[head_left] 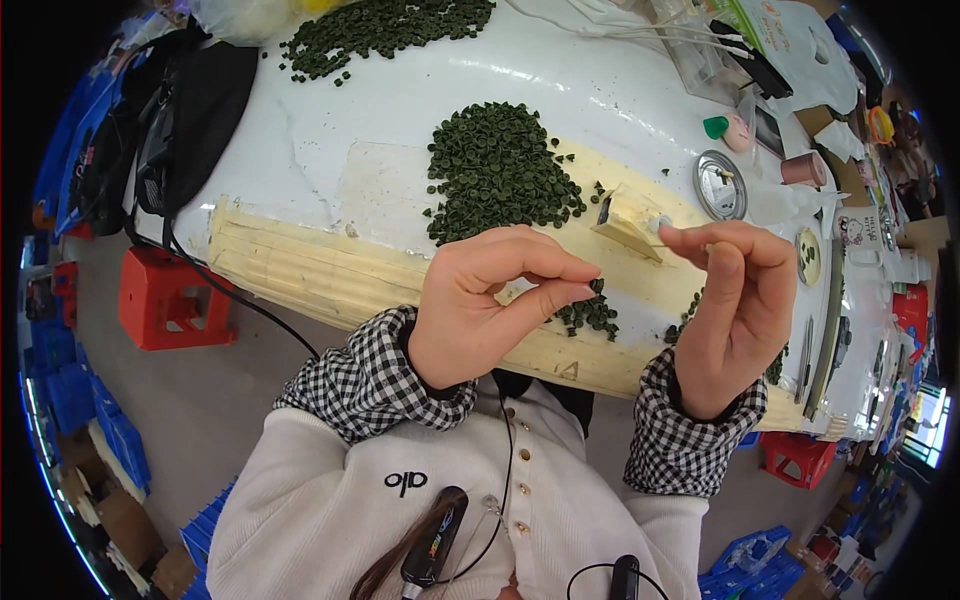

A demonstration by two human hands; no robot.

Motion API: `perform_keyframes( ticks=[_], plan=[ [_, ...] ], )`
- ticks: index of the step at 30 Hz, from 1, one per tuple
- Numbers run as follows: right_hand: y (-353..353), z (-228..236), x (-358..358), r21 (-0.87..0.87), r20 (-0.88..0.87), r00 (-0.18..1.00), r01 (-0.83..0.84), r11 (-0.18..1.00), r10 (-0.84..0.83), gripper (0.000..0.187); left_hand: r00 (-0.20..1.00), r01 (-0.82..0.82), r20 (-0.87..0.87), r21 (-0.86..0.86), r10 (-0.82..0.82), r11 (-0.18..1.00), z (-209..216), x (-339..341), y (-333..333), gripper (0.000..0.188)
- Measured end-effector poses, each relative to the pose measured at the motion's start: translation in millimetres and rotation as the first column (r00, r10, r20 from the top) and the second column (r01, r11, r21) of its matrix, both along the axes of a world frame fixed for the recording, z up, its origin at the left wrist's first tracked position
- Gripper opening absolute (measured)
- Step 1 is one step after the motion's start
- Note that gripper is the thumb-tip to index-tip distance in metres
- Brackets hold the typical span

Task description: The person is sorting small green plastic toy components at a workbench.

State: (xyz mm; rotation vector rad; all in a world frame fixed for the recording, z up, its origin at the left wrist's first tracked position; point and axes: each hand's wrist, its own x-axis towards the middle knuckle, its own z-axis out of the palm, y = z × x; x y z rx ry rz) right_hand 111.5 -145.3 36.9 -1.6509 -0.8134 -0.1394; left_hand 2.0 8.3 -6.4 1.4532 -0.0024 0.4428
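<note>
My left hand point(490, 300) is raised over the table's near edge, thumb and forefinger pinched together; whatever lies between the tips is too small to make out. To its right, my right hand point(738, 300) has its fingers curled in, with a tiny pale speck by the forefinger tip. What it holds, if anything, I cannot make out. A cream, tape-covered block point(632, 222) stands between and just beyond the two hands. Past my left hand lies a big heap of small dark green caps point(500, 165). A smaller cluster of green caps point(594, 315) sits below the left fingertips.
Another spread of green caps point(385, 35) covers the far side of the white table point(330, 120). A round metal lid point(720, 185), a pink roll point(803, 170) and plastic bags stand at the right. A black bag point(205, 120) lies left; a red stool point(170, 300) is below.
</note>
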Motion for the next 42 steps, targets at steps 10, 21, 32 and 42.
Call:
perform_keyframes(
  ticks=[10,21,32,42],
  plan=[
    [0.8,-7.5,27.0,-0.411,0.476,0.877,0.285,0.866,-0.063,0.01,1.0,-0.028,0.009,0.026,0.028,0.999,0.3,-0.3,1.1,0.02],
    [-76.5,-1.1,0.8,-0.561,0.262,0.959,0.241,0.792,-0.107,0.009,0.993,-0.099,0.039,0.802,0.115,0.589,-3.7,-13.7,12.6,0.021],
    [-60.0,-23.4,-10.1,-0.661,0.337,0.941,0.262,0.703,-0.034,0.014,0.98,-0.163,0.066,0.807,0.187,0.567,4.5,-15.3,15.6,0.021],
    [-65.5,-35.1,-12.8,-0.555,0.401,0.914,0.302,0.775,-0.069,0.017,0.948,-0.216,0.063,0.847,0.311,0.485,6.2,-19.0,32.4,0.014]
  ],
)
